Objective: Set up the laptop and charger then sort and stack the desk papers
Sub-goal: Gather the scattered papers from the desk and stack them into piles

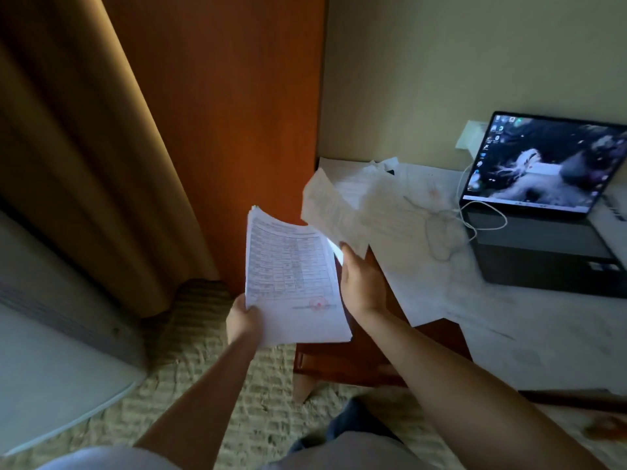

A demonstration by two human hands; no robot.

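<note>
My left hand (pixel 242 319) grips the bottom corner of a stack of printed papers (pixel 292 276), held off the left of the desk; the top sheet shows a table and a red stamp. My right hand (pixel 361 279) holds a single blurred sheet (pixel 330 212), lifted over the desk's left edge beside the stack. More loose papers (pixel 417 239) cover the wooden desk (pixel 359 361). An open laptop (pixel 543 212) with a lit screen stands at the right. A white charger cable (pixel 481 215) loops from the wall socket (pixel 470 135) to the laptop's left side.
A wooden wardrobe panel (pixel 237 113) and a tan curtain (pixel 84 147) rise to the left. A white appliance (pixel 51 351) stands on the patterned carpet (pixel 203 361) at lower left. More sheets (pixel 549 340) lie along the desk's near right.
</note>
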